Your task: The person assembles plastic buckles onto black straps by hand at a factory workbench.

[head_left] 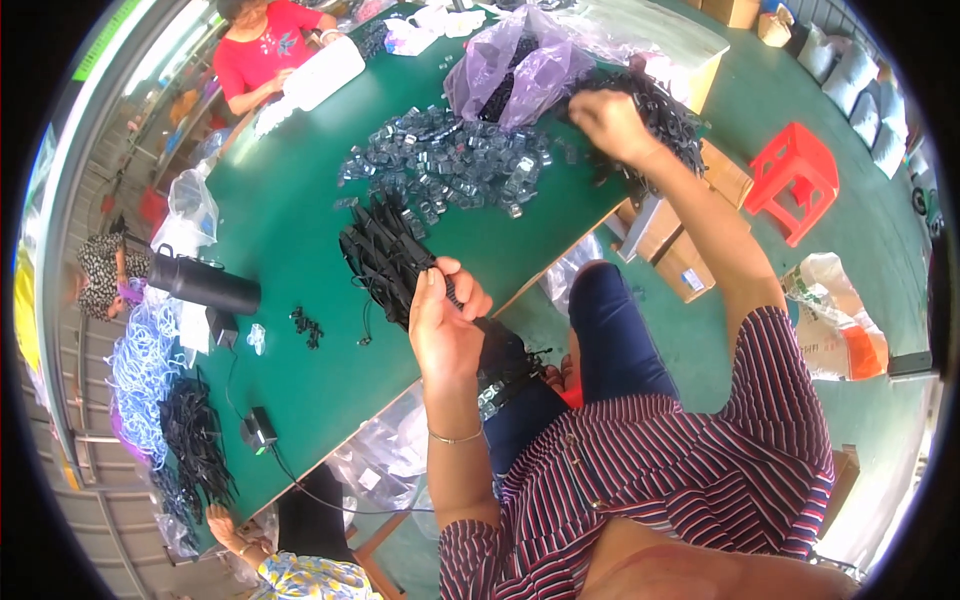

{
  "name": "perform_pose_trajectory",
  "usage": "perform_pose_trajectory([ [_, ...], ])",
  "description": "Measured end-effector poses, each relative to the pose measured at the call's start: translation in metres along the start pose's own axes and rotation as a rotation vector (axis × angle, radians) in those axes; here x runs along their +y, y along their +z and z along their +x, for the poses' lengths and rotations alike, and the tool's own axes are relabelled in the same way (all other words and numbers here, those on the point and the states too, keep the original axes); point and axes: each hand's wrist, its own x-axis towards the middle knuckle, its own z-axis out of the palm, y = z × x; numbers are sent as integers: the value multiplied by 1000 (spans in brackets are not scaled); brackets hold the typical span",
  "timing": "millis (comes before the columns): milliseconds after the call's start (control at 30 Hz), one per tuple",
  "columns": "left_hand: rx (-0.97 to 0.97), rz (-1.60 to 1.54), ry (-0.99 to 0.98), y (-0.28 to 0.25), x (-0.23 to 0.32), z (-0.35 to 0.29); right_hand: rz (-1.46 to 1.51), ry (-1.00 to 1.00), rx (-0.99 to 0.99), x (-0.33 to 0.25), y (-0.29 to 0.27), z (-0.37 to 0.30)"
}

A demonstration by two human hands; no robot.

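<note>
My left hand [448,318] is closed round a thick bundle of black straps [385,255], whose loose ends fan out over the green table [300,210]. At the table's right side, my right hand [615,125] reaches over a pile of black straps [668,125]. Its fingers are curled together, and anything between them is hidden from view. Just beyond the bundle spreads a heap of small clear plastic pieces [455,160]. Behind this heap, a purple plastic bag [515,70] lies open with dark pieces inside.
A black bottle [205,283] lies toward the left, near blue-white cords [148,355] and another black strap pile [195,440]. A small black device [258,430] trails a cable. Other people sit around the table. Boxes [665,240] and a red stool [793,180] stand right.
</note>
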Motion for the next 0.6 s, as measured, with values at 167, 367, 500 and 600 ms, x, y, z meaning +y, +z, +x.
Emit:
perform_pose_trajectory([
  [167, -1, 76, 8, 5, -7, 8, 897, 202, 81, -31, -48, 32],
  [367, 1, 174, 59, 14, -29, 34, 1432, 338, -90, -61, -58, 22],
  [500, -26, 195, 17, 14, -46, 53, 1566, 604, -98, -57, -26, 2],
  [600, -14, 234, -19, 13, -52, 59, 1764, 555, -125, -44, -26, 1],
])
